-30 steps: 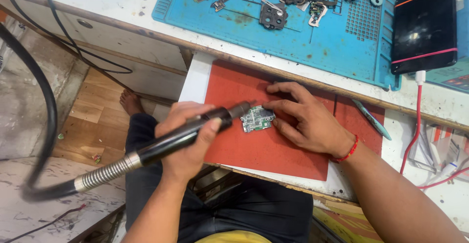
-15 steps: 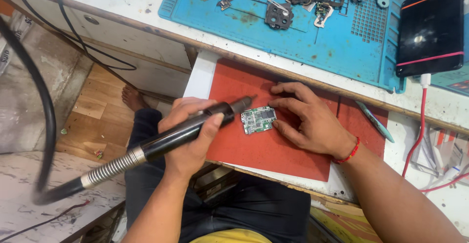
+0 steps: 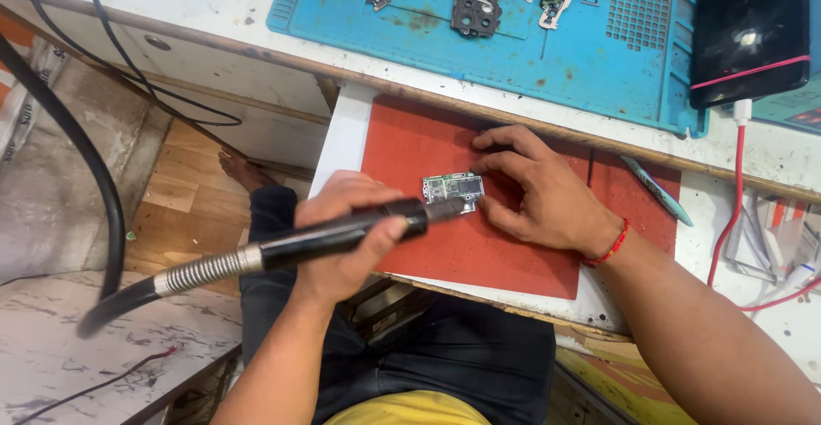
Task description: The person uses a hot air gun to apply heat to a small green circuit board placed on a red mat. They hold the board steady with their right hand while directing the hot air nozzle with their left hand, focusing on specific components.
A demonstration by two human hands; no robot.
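Observation:
A small green circuit board (image 3: 446,188) lies on a red mat (image 3: 479,245) on a white pull-out shelf. My left hand (image 3: 342,241) grips a black hot-air handpiece (image 3: 342,233) with a metal spring collar and a thick black hose; its nozzle tip rests at the board's lower right edge. My right hand (image 3: 539,190) lies flat on the mat, its fingertips pressing the board's right side and holding it still.
A blue work mat (image 3: 530,49) on the bench behind carries several loose phone parts (image 3: 475,10). A black phone (image 3: 751,27) with a white-and-red charging cable (image 3: 727,220) stands at the right. A teal pen-like tool (image 3: 657,190) lies right of the red mat. Black cables hang left.
The handpiece nozzle has dropped from the board's upper left to its lower right edge. My right hand stays on the board. The view has shifted slightly.

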